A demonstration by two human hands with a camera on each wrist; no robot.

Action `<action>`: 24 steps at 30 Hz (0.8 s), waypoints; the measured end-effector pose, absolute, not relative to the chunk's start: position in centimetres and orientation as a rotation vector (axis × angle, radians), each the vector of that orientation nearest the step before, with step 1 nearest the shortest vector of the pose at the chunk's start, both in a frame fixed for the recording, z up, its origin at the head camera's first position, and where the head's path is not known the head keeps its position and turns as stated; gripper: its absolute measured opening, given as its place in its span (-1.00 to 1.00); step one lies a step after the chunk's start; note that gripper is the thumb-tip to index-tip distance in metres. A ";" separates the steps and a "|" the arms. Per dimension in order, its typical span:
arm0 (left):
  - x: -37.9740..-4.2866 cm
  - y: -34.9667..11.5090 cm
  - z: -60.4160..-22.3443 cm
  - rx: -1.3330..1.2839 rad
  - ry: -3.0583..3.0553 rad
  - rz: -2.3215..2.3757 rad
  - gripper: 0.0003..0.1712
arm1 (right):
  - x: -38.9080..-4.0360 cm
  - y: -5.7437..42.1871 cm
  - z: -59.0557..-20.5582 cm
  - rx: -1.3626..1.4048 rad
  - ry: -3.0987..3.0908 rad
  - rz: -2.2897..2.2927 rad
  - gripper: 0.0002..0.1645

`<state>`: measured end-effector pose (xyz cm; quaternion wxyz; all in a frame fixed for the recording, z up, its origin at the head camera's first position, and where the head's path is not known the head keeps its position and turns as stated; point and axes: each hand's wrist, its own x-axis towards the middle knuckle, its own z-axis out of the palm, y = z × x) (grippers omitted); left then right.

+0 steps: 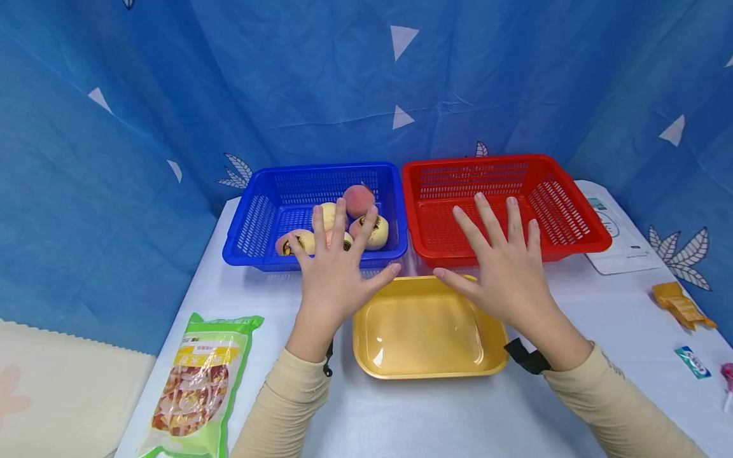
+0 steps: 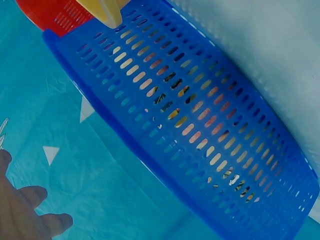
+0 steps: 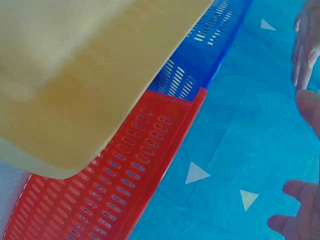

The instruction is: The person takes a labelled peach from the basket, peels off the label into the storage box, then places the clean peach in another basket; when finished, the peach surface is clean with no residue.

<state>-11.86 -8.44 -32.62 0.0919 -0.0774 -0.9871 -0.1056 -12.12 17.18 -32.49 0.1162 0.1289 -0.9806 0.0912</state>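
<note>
Head view: left hand (image 1: 335,273) and right hand (image 1: 511,273) are hovering, fingers splayed wide, gripping nothing, with yellow tray (image 1: 426,334) sitting between their wrists, likely light, stiff, slick, best held at both ends.

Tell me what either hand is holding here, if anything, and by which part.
Nothing is held: the left hand and the right hand are both empty, their fingers spread apart.

Two hands (image 1: 334,280), two baskets (image 1: 312,261), one tray (image 1: 429,331), five visible peaches (image 1: 359,200), one green bag (image 1: 197,388), three packets (image 1: 680,305), one lollipop (image 1: 728,374)
</note>
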 end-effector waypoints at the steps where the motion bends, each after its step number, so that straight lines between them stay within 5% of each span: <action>1: -11.8 -8.5 -32.6 -0.229 -2.932 -0.314 0.04 | -12.2 17.2 -32.5 0.381 -2.871 0.270 0.28; 12: -12.1 -9.8 -32.6 -0.182 -2.984 -0.353 0.09 | -13.1 17.1 -32.1 0.505 -2.882 0.396 0.21; 24: -13.3 -17.2 -33.8 0.126 -3.044 -0.440 0.25 | -18.1 13.8 -31.0 0.876 -3.003 0.745 -0.08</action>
